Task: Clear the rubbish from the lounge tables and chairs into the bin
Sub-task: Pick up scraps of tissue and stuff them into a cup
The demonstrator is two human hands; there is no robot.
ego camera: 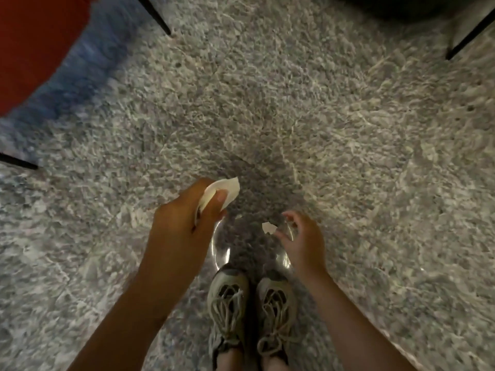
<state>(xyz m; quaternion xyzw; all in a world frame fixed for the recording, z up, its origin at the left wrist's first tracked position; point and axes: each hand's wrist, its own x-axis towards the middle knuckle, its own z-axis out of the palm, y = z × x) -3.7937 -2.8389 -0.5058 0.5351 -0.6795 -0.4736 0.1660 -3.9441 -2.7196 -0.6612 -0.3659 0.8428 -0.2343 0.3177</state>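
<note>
I'm looking down on a shaggy grey carpet (348, 129). A red chair (32, 49) sits at its far left corner, with thin black legs (158, 16) slanting onto the pile. Another black leg (468, 36) is at the far right, under something dark and blurred (401, 4). Two pale laced trainers (227, 303) stand side by side at the near edge.

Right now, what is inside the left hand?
A white paper piece, pinched under the thumb of the left hand; its upper edge sticks out. The part inside the fist is covered, so anything else held there cannot be seen.
</note>
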